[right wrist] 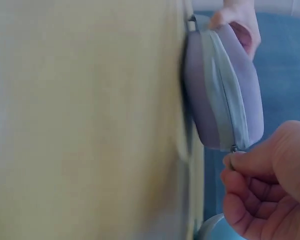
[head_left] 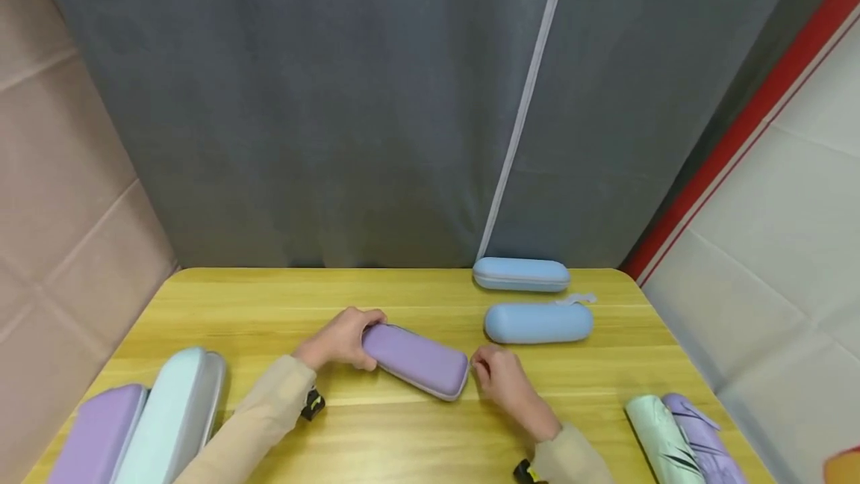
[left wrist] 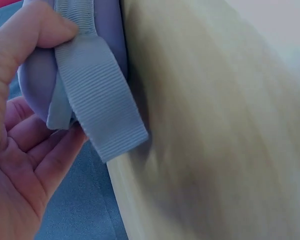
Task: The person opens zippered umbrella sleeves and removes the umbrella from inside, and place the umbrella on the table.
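Observation:
A purple zippered case (head_left: 418, 358) lies slantwise near the middle of the wooden table. My left hand (head_left: 344, 340) grips its left end, thumb on one side and fingers on the other. In the left wrist view a ribbed grey fabric tab (left wrist: 102, 95) hangs from that end beside the thumb. My right hand (head_left: 504, 383) is at the case's other end. There, in the right wrist view, thumb and forefinger pinch the small zipper pull (right wrist: 234, 149) at the corner. The grey zipper band (right wrist: 225, 90) runs along the side, and its teeth look closed.
Two blue cases, one (head_left: 521, 275) at the back edge and one (head_left: 539, 322) nearer, lie right of centre. Front left stand a mint case (head_left: 161, 413) and another purple case (head_left: 101, 432). Green (head_left: 661, 435) and purple (head_left: 702, 435) folded umbrellas lie front right. A grey curtain (head_left: 302, 110) hangs behind.

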Demonstrator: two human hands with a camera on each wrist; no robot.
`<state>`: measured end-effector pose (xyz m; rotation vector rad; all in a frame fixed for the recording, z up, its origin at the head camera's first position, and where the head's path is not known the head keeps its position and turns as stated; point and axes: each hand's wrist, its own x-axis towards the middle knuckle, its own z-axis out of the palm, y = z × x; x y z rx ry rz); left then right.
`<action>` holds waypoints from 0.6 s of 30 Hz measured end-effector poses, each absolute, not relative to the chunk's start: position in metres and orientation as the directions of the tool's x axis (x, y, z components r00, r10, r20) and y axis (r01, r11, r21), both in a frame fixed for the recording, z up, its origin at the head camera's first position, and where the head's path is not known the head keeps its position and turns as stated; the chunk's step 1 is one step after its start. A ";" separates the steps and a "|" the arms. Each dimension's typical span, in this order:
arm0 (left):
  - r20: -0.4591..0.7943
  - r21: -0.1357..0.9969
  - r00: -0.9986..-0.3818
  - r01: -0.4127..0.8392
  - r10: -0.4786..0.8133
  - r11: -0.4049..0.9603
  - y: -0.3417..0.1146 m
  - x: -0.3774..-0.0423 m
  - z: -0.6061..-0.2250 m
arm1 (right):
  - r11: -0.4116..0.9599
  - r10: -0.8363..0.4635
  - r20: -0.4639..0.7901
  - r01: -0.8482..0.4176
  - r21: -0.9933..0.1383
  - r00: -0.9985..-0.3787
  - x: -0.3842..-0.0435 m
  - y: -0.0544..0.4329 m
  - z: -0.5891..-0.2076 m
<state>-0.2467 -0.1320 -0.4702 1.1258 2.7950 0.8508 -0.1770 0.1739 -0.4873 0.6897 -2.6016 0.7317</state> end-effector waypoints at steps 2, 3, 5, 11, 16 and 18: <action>0.196 0.491 -0.758 0.626 0.623 0.606 -0.132 -0.246 -0.470 | 0.748 -0.346 0.446 -0.530 -0.399 -0.825 -0.173 0.174 -0.488; 0.204 0.489 -0.763 0.622 0.614 0.611 -0.132 -0.246 -0.471 | 0.748 -0.342 0.451 -0.530 -0.400 -0.824 -0.172 0.174 -0.488; 0.212 0.491 -0.770 0.616 0.601 0.616 -0.132 -0.245 -0.471 | 0.748 -0.332 0.462 -0.528 -0.403 -0.823 -0.169 0.173 -0.489; 0.225 0.501 -0.776 0.610 0.589 0.613 -0.131 -0.244 -0.475 | 0.739 -0.324 0.458 -0.523 -0.424 -0.828 -0.164 0.172 -0.491; 0.241 0.506 -0.755 0.634 0.610 0.585 -0.131 -0.245 -0.475 | 0.713 -0.379 0.412 -0.545 -0.440 -0.829 -0.158 0.177 -0.488; 0.231 0.518 -0.743 0.640 0.628 0.567 -0.131 -0.246 -0.475 | 0.699 -0.416 0.416 -0.577 -0.423 -0.809 -0.157 0.179 -0.484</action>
